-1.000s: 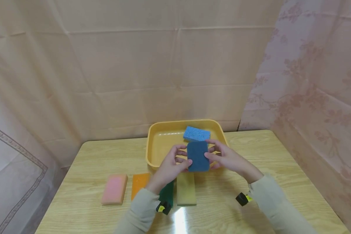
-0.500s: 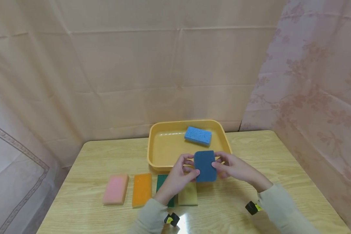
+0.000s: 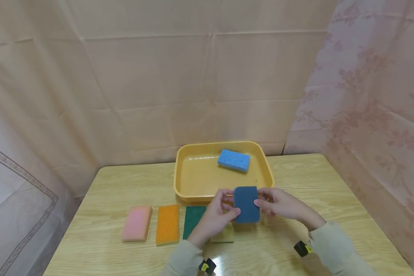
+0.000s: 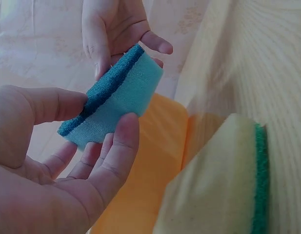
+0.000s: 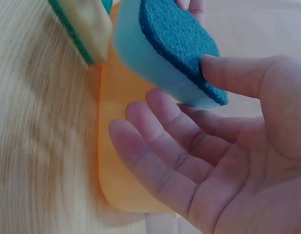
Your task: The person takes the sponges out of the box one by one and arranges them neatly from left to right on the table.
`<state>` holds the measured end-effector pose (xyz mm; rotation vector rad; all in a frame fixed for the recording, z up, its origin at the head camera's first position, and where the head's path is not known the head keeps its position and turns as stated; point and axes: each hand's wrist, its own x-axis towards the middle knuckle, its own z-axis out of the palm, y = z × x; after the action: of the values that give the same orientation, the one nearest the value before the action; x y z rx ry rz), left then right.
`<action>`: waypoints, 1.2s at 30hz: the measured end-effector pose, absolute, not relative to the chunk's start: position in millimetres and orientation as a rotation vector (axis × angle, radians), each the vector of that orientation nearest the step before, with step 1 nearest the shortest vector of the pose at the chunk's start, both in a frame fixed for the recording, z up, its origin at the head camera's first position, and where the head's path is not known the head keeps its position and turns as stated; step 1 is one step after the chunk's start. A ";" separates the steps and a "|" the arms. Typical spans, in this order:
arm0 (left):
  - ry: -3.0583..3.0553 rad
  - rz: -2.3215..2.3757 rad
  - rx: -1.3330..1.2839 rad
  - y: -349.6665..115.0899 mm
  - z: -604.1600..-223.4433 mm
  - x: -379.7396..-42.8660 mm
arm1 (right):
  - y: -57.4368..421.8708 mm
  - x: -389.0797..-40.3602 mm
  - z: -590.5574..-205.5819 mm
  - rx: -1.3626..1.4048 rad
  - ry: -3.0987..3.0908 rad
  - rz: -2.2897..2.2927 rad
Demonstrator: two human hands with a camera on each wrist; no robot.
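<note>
A blue sponge (image 3: 246, 207) with a dark blue scouring layer and a light blue foam side is held up in front of the tray. My left hand (image 3: 219, 214) pinches its left edge, thumb on the scouring face and fingers behind the foam. On the opposite edge my right hand (image 3: 283, 205) pinches it the same way, as the right wrist view shows with the dark scouring layer (image 5: 177, 39) under the thumb. Below the left hand lies a yellow sponge (image 3: 224, 234), partly covered by that hand. A dark green scouring sponge (image 3: 193, 218) lies beside it, also partly covered.
Behind the hands stands a yellow tray (image 3: 196, 180) with a speckled bright blue sponge (image 3: 234, 160) inside. An orange sponge (image 3: 167, 224) and a pink sponge (image 3: 137, 223) lie to the left on the wooden table (image 3: 124, 188). Curtains hang behind and at both sides.
Both hands have brought the blue sponge from over the tray's front edge toward me and slightly right. The bright blue sponge in the tray now shows whole.
</note>
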<state>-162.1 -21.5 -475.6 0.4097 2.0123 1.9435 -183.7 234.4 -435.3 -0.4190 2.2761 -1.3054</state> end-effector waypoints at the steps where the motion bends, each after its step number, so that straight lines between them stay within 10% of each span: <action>1: 2.012 1.942 0.413 -21.1 -476.5 -161.6 | 235.4 -183.5 -436.0 -0.420 2.268 -1.302; 36: 2.093 1.822 0.443 -12.6 -501.6 -157.2 | 234.3 -176.3 -455.7 -0.384 2.222 -1.254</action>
<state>-157.2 -12.6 -501.6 0.4426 2.0927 1.8223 -176.3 234.3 -455.7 -0.3842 2.2224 -1.2543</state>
